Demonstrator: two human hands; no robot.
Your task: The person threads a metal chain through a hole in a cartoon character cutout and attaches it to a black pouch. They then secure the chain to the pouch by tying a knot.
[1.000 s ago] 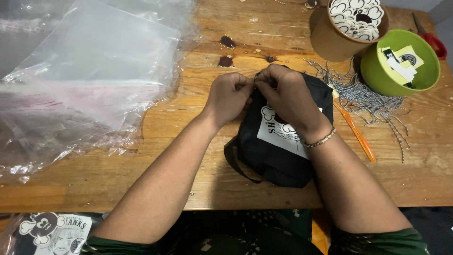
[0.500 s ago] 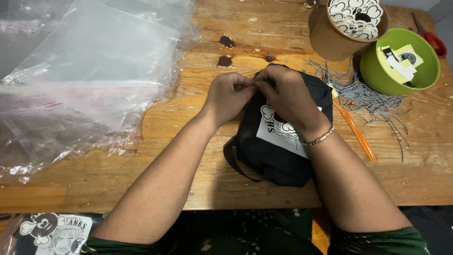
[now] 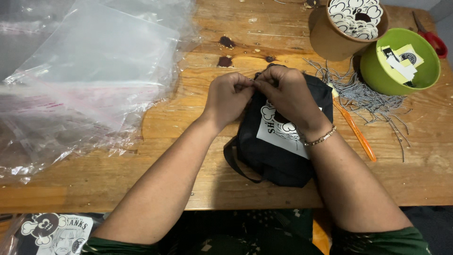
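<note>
A round brown paper tub (image 3: pixel 330 40) stands at the far right of the worn wooden worktop (image 3: pixel 188 189), filled to the brim with white die-cut stickers with black outlines (image 3: pixel 354 14). Just beside it, to the right, a lime-green plastic bowl (image 3: pixel 377 71) holds a loose handful of small white and pale yellow paper tags (image 3: pixel 401 59), some with a dark round mark. A red-handled pair of scissors (image 3: pixel 432 38) lies behind the bowl at the worktop's edge.

The small black fabric pouch with a strap (image 3: pixel 276 156) lies on the worktop directly before the person, near the front edge, its white rectangular label with a black cartoon print (image 3: pixel 278 134) facing up and partly covered by the right wrist. The left hand (image 3: pixel 229 97) and the right hand (image 3: pixel 288 94) meet at the pouch's far edge, fingertips touching, each grip pinched shut on something tiny at the top of the pouch; what exactly is pinched is too small to tell.

A heap of thin silver ball chains (image 3: pixel 373 101) spreads between the pouch and the bowl, and an orange stick-shaped tool (image 3: pixel 356 134) lies just right of the pouch. A pile of clear plastic bags (image 3: pixel 85 75) covers the left side. At the lower left, below the worktop edge, a bagged white printed card with a black skull figure (image 3: pixel 52 231) shows.
</note>
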